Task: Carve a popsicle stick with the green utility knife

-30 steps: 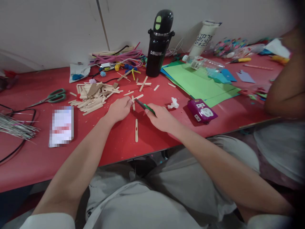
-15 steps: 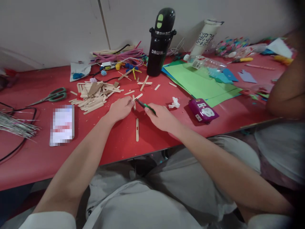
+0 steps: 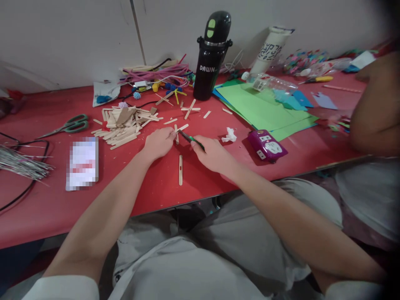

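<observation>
My left hand (image 3: 160, 143) is closed on a wooden craft stick (image 3: 177, 138), its fingertips pinching it against the red table. A second stick lies across it at a slant, so the two form a small cross. My right hand (image 3: 211, 155) grips a green and black craft knife (image 3: 186, 136) like a pen. The knife's tip meets the sticks where they cross; the exact contact is too small to make out. Nearer my body lies a single craft stick with a small slot (image 3: 180, 170) cut in its middle.
A pile of craft sticks (image 3: 125, 125), scissors (image 3: 73, 125) and a phone (image 3: 83, 163) lie to the left. Behind stands a black bottle (image 3: 206, 62). Green paper sheets (image 3: 265, 106), a crumpled tissue (image 3: 229, 135) and a purple device (image 3: 265, 146) are rightward. Another person's arm (image 3: 375, 108) rests far right.
Both hands keep nearly the same place, with the knife still at the crossed sticks. At far right, the other person's arm has shifted slightly. The view has moved a touch.
</observation>
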The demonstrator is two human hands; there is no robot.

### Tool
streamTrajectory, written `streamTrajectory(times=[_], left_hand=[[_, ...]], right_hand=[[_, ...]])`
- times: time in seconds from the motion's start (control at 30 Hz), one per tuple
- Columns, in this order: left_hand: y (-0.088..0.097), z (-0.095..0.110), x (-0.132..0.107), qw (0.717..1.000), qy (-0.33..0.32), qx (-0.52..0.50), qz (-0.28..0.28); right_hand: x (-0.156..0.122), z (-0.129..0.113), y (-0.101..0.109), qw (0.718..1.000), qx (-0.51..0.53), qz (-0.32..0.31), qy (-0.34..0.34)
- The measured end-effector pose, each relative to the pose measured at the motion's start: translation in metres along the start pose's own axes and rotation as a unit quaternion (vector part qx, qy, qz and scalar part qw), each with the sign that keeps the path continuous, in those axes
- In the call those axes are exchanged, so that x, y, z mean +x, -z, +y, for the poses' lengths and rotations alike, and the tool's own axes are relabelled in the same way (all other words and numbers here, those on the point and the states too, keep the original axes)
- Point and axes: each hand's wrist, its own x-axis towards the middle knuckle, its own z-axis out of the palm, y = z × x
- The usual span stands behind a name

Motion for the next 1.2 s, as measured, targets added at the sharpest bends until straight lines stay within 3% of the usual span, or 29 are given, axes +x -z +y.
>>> streamTrajectory(times=[0.67,0.87,1.2], left_hand=[[-0.0037,0.0027,-0.0001,0.999,0.016,0.043,0.015],[-0.0021,0.0014,0.0017,1.000,0.011,0.019,0.017],[0.0002,0.0028,0.0013,1.000,0.002,0.031,0.003]], right_hand=[[0.0029,-0.0009,0.0026,0.999,0.010,-0.003,0.035],[0.0028,-0.0015,0.0045,0.999,0.001,-0.038,0.026],[0.0001,0.0019,0.0004,1.000,0.002,0.014,0.020]])
